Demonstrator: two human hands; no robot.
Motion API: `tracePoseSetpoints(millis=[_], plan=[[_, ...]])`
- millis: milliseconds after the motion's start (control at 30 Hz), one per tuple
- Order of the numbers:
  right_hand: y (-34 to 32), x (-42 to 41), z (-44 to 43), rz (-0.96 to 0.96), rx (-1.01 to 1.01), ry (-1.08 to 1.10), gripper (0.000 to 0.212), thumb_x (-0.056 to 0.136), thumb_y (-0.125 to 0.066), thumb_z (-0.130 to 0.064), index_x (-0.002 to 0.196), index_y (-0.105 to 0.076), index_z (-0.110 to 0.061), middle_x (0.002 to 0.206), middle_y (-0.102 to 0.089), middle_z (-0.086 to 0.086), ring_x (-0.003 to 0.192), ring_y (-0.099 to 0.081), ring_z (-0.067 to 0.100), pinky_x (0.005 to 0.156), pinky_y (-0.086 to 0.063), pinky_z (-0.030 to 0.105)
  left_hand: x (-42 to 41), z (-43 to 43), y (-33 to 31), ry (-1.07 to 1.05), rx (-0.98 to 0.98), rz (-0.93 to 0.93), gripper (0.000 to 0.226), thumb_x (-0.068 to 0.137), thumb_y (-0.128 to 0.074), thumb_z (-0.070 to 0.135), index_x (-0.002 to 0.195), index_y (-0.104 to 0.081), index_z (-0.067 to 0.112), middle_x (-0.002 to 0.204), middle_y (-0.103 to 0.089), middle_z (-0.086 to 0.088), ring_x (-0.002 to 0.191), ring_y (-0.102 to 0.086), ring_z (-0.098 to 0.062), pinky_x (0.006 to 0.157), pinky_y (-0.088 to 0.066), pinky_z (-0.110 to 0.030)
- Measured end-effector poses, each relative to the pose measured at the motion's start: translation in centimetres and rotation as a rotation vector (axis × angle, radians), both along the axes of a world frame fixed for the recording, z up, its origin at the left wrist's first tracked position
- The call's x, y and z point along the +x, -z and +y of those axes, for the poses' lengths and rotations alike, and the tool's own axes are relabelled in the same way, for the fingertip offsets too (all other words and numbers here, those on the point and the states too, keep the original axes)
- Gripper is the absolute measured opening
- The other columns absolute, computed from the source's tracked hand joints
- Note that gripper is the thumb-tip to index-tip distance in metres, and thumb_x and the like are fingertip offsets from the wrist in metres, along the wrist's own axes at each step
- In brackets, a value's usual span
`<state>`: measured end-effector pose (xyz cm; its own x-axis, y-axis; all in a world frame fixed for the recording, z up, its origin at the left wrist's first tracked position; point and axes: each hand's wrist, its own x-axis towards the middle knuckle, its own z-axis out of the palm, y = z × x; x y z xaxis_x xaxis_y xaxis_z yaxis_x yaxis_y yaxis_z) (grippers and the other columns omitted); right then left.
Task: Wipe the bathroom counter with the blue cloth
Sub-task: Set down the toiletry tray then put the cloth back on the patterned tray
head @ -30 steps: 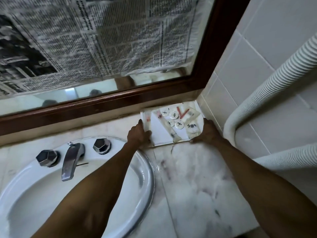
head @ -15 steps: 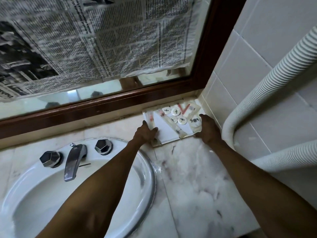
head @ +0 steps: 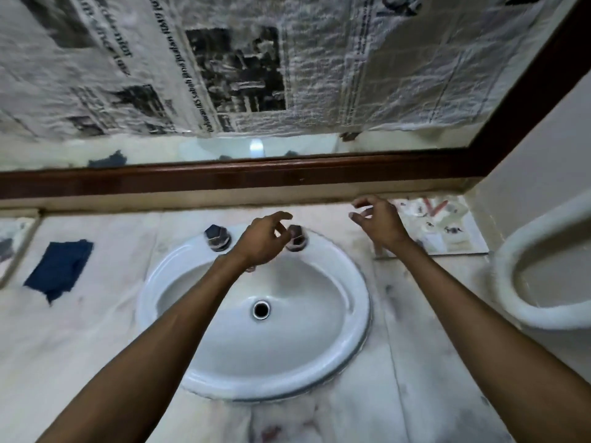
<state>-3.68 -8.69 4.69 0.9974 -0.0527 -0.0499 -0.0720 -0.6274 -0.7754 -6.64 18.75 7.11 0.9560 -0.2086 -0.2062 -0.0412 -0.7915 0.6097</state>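
The blue cloth (head: 59, 268) lies flat on the marble counter (head: 425, 340), far left of the sink. My left hand (head: 263, 239) hovers over the back of the basin near the right tap knob, fingers apart and holding nothing. My right hand (head: 379, 223) hangs above the counter at the sink's right, fingers spread, empty. Both hands are well away from the cloth.
A white oval sink (head: 256, 311) fills the middle, with two dark tap knobs (head: 217, 236) at its back. A white tray of small toiletries (head: 447, 230) sits in the back right corner. A ribbed white hose (head: 524, 282) curves at the right. A newspaper-covered mirror (head: 256, 75) stands behind.
Both hands have let go of the toiletry tray and swung left over the sink. The view has shifted left, bringing the blue cloth into sight.
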Motion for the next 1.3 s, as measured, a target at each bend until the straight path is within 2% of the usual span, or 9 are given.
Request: tracePoseSetpoints(millis=[167, 267, 400, 567, 767, 867, 967, 1133, 1300], plan=[[-2.3, -1.7, 15.4, -0.017, 0.061, -0.194, 0.017, 0.088, -0.073, -0.015, 0.104, -0.067, -0.013, 0.102, -0.068, -0.004, 0.084, -0.068, 0.023, 0.082, -0.054, 0.034, -4.6, 13.1, -0.4, -0.105, 0.012, -0.079, 0.036, 0.098, -0.056, 0.037, 0.132, -0.061, 0.024, 0.105, -0.075, 0.004, 0.094, -0.068, -0.018, 0.087, -0.053, -0.035], [-2.4, -4.1, 24.3, -0.008, 0.075, -0.259, 0.018, 0.089, -0.071, -0.021, 0.107, -0.068, -0.019, 0.107, -0.07, -0.006, 0.085, -0.066, 0.014, 0.078, -0.049, 0.011, -7.8, 21.4, 0.1, -0.18, 0.014, -0.063, 0.037, 0.097, -0.056, 0.041, 0.132, -0.058, 0.029, 0.098, -0.071, 0.013, 0.084, -0.069, -0.013, 0.086, -0.054, -0.034], [-0.9, -7.0, 34.6, 0.005, 0.085, -0.375, 0.018, 0.087, -0.07, -0.027, 0.105, -0.066, -0.027, 0.107, -0.07, -0.009, 0.09, -0.068, 0.014, 0.086, -0.054, 0.04, -11.6, 31.0, 1.3, -0.305, 0.052, -0.069, 0.038, 0.098, -0.054, 0.041, 0.134, -0.057, 0.029, 0.097, -0.068, 0.015, 0.088, -0.067, -0.014, 0.085, -0.052, -0.033], [1.4, -9.5, 44.5, 0.066, 0.076, -0.502, 0.022, 0.09, -0.069, -0.021, 0.111, -0.064, -0.017, 0.114, -0.067, -0.001, 0.094, -0.066, 0.019, 0.085, -0.052, 0.031, -14.2, 39.9, 2.7, -0.48, 0.075, -0.087, 0.036, 0.099, -0.055, 0.036, 0.132, -0.06, 0.022, 0.104, -0.069, 0.01, 0.097, -0.065, -0.016, 0.074, -0.042, -0.027], [5.0, -7.5, 52.9, 0.093, -0.055, -0.541, 0.035, 0.092, -0.066, -0.031, 0.124, -0.058, -0.016, 0.124, -0.06, 0.003, 0.107, -0.059, 0.02, 0.09, -0.047, 0.032, -12.8, 47.5, 4.5, -0.613, 0.098, -0.097, 0.037, 0.1, -0.054, 0.026, 0.131, -0.059, 0.006, 0.13, -0.063, -0.012, 0.116, -0.058, -0.028, 0.084, -0.042, -0.03], [6.8, -5.6, 56.4, 0.124, -0.084, -0.532, 0.041, 0.094, -0.063, -0.032, 0.13, -0.054, -0.015, 0.131, -0.054, 0.008, 0.119, -0.053, 0.026, 0.097, -0.043, 0.035, -10.8, 51.1, 6.4, -0.62, 0.13, -0.036, 0.054, 0.096, -0.056, 0.04, 0.142, -0.049, 0.012, 0.137, -0.057, -0.014, 0.123, -0.055, -0.035, 0.096, -0.048, -0.04], [8.7, -3.9, 59.5, 0.127, -0.098, -0.513, 0.046, 0.094, -0.063, -0.031, 0.134, -0.051, -0.012, 0.139, -0.05, 0.009, 0.125, -0.049, 0.028, 0.102, -0.04, 0.036, -8.1, 54.9, 10.3, -0.636, 0.127, -0.002, 0.067, 0.085, -0.047, 0.064, 0.134, -0.049, 0.019, 0.123, -0.064, -0.01, 0.111, -0.062, -0.035, 0.083, -0.055, -0.045], [11.7, -2.2, 63.2, 0.064, -0.188, -0.496, 0.054, 0.097, -0.058, -0.033, 0.143, -0.045, -0.008, 0.151, -0.041, 0.012, 0.139, -0.039, 0.031, 0.113, -0.033, 0.042, -4.7, 56.0, 11.7, -0.696, 0.151, 0.057, 0.066, 0.099, -0.049, 0.047, 0.154, -0.031, 0.015, 0.146, -0.047, -0.017, 0.132, -0.045, -0.037, 0.101, -0.043, -0.049], [13.4, -1.4, 64.4, 0.033, -0.345, -0.429, 0.058, 0.102, -0.045, -0.036, 0.152, -0.031, -0.008, 0.164, -0.017, 0.015, 0.151, -0.017, 0.031, 0.122, -0.016, 0.042, -2.4, 56.9, 13.7, -0.743, 0.177, -0.017, 0.048, 0.103, -0.042, 0.038, 0.148, -0.044, 0.02, 0.126, -0.056, -0.018, 0.117, -0.052, -0.035, 0.089, -0.043, -0.043]])
